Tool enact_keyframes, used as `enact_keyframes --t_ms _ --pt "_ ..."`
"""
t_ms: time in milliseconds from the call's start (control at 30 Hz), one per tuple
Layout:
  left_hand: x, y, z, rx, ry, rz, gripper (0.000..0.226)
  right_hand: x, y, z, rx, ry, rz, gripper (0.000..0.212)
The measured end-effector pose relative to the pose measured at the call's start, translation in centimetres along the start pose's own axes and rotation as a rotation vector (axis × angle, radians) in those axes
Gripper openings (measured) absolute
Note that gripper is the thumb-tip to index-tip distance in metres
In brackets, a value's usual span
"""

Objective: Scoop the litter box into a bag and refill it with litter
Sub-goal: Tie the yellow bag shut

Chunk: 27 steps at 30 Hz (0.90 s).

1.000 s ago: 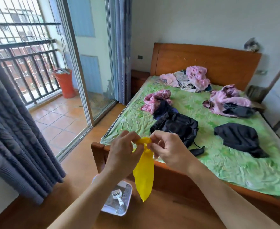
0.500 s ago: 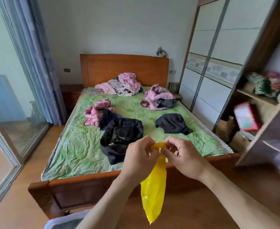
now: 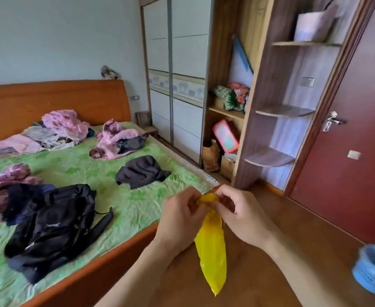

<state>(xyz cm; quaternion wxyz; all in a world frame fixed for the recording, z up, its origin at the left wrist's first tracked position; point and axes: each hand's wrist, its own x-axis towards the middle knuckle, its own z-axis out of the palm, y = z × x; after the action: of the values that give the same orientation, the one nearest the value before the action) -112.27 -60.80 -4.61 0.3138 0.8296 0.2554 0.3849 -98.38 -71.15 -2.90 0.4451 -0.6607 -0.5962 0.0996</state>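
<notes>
A yellow plastic bag (image 3: 212, 249) hangs limp and bunched in front of me, its tip pointing down. My left hand (image 3: 180, 216) and my right hand (image 3: 241, 214) both pinch its top edge, fingertips close together at the bag's mouth. The mouth stays crumpled and closed between my fingers. The litter box and its scoop are out of view.
A wooden bed (image 3: 106, 264) with a green sheet fills the left, strewn with a black backpack (image 3: 51, 224) and clothes. A wardrobe with open shelves (image 3: 277, 111) and a dark red door (image 3: 348, 140) stand to the right. A blue basket (image 3: 373, 268) sits on the wooden floor.
My view has swung right, from the balcony door and litter box to the wardrobe and door. Both hands have kept their pinch on the bag's top.
</notes>
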Motion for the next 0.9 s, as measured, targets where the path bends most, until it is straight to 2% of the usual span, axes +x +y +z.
enact_keyframes --t_ms 233,400,700,900 --pt "7.6 3.7 11.9 -0.067 -0.177 0.119 0.018 -1.2 7.7 -10.2 0.02 0.143 0.132 0.014" --pt "12.3 5.7 20.2 -0.174 -0.277 0.18 0.014 -1.2 13.0 -16.2 -0.08 0.247 0.228 0.015" --pt "21.9 5.2 34.0 -0.431 -0.526 0.254 0.023 1.6 22.8 -23.3 -0.266 0.371 0.438 0.015" --pt "28.5 5.3 42.8 -0.521 -0.7 0.345 0.023 4.4 28.0 -28.2 -0.436 0.465 0.591 0.013"
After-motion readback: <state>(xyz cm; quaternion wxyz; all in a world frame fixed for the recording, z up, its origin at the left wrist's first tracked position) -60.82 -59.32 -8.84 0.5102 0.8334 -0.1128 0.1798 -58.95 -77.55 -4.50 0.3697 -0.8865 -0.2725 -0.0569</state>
